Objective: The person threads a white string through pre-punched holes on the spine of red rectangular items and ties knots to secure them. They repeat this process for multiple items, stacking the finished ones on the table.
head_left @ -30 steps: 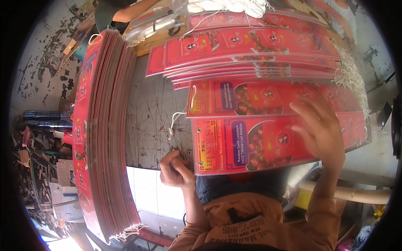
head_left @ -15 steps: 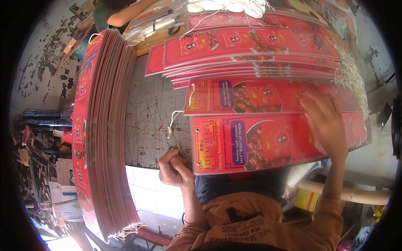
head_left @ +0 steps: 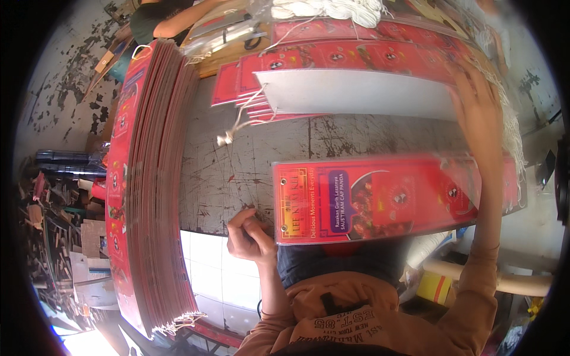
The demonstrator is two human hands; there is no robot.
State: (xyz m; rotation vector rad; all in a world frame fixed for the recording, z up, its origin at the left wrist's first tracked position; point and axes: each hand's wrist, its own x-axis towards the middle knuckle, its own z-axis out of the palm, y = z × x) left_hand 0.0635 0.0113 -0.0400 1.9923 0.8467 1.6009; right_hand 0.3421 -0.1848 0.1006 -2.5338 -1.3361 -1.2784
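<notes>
My right hand (head_left: 477, 104) reaches to the far right and grips the right end of a long sign panel (head_left: 356, 93). The panel is tilted so that its plain white back shows; a knotted white cord (head_left: 240, 124) dangles from its left end. Part of the grip is hidden behind my hand. Closer to me, a red printed sign panel (head_left: 380, 199) lies flat, with two small eyelets at its left end. My left hand (head_left: 252, 237) rests beside that end with fingers curled; anything inside them is hidden.
Behind the tilted panel lies a stack of red panels (head_left: 237, 83), with a bundle of white cord (head_left: 326, 9) at the back. A tall pile of panels (head_left: 151, 190) stands on the left. White cords (head_left: 510, 136) hang along the right edge. Another person's arm (head_left: 184, 21) shows at the far left.
My right hand has moved away from me, taking the corded panel off the table beside the near one and tipping its white back up against the stack. My left hand has barely moved.
</notes>
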